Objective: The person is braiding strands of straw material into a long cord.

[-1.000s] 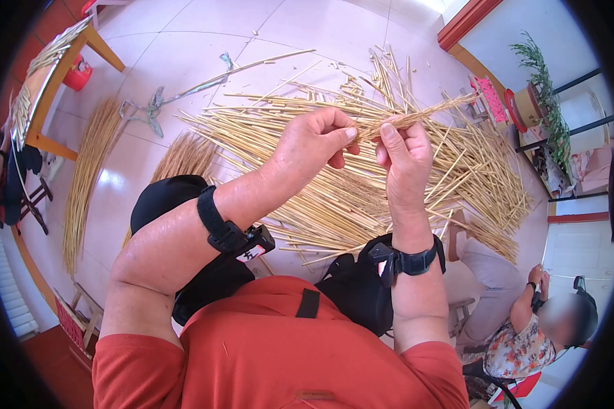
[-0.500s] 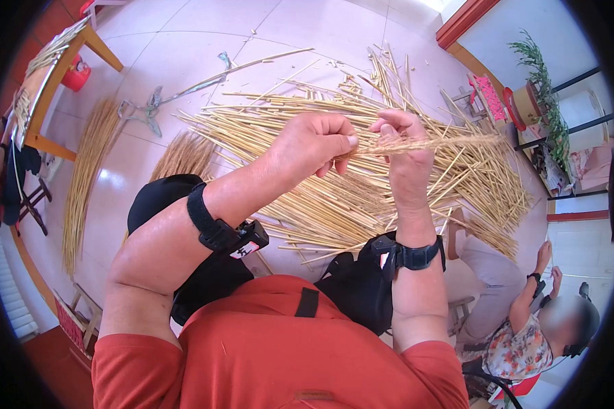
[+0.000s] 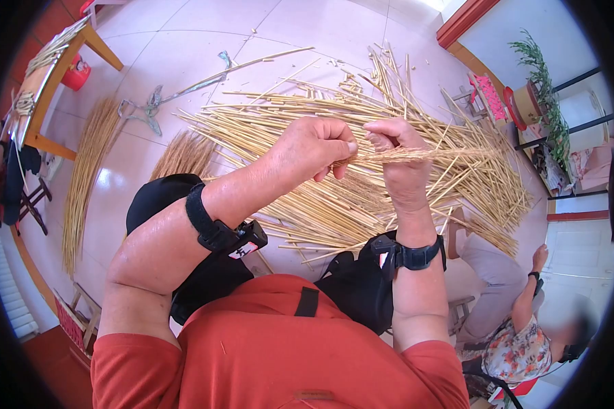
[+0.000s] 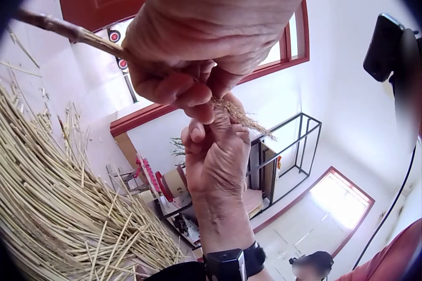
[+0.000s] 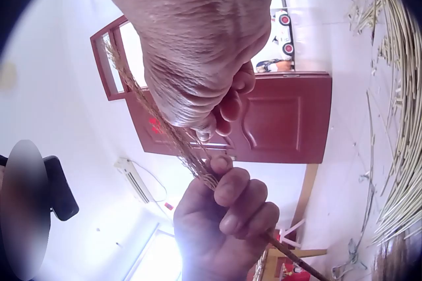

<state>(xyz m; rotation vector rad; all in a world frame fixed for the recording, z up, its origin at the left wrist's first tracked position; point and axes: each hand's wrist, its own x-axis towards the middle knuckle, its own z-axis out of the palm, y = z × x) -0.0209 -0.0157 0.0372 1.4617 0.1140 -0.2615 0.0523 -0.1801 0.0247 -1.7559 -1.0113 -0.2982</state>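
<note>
My left hand (image 3: 314,148) grips a sorghum stalk just below its feathery seed head (image 3: 382,157). In the left wrist view the bare stalk (image 4: 69,29) sticks out behind that hand. The seed head reaches right across the base of my right hand (image 3: 406,163). In the right wrist view the right fingers are bent close over the left fingertips, and fine strands (image 5: 198,141) of the seed head run up to the right thumb tip. Those fingers partly hide their own pinch.
A wide heap of cut stalks (image 3: 320,211) covers the floor ahead. Bundles with seed heads (image 3: 92,177) lie left, near a wooden table (image 3: 44,88). A tangled greenish strip (image 3: 154,109) lies beyond. At right sits another person (image 3: 518,351); a potted plant (image 3: 546,95) stands behind.
The right hand has let go of the seed head's middle and turned, its fingers now bent toward the left hand. The seed head has swung lower. The person at right has raised an arm.
</note>
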